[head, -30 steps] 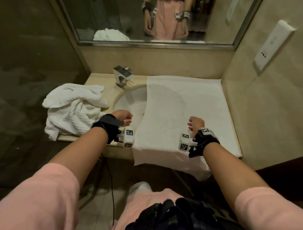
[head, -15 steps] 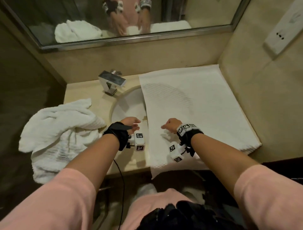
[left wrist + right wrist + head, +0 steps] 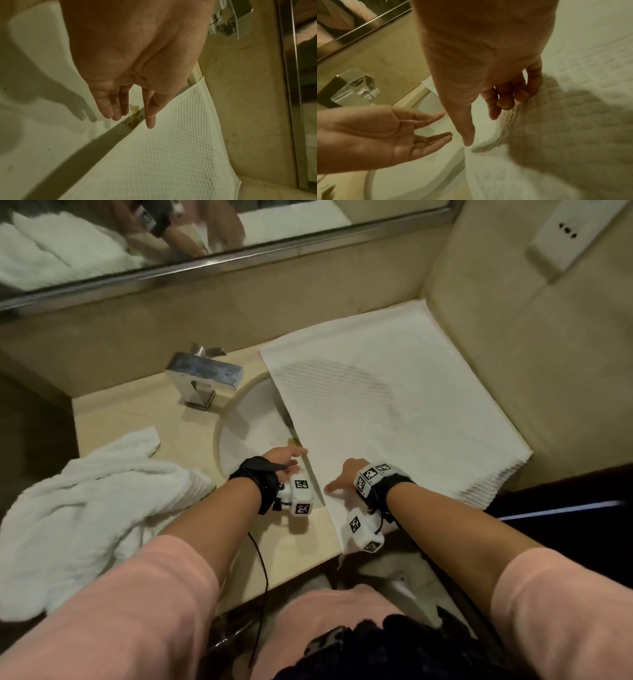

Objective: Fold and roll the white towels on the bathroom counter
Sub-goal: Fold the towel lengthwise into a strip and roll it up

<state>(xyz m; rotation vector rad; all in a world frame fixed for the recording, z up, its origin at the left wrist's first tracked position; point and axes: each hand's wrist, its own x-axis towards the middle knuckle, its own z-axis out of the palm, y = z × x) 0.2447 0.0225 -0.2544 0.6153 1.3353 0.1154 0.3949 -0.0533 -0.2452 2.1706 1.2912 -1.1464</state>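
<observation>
Two hands work the near-left edge of the flat waffle towel [image 3: 394, 419] draped across sink [image 3: 253, 426] and counter [image 3: 137, 412]: left hand [image 3: 286, 462] spread, touching nothing; right hand [image 3: 346, 474] bunching cloth under half-curled fingers. Best to lift both corners evenly, keeping the edges aligned.
</observation>
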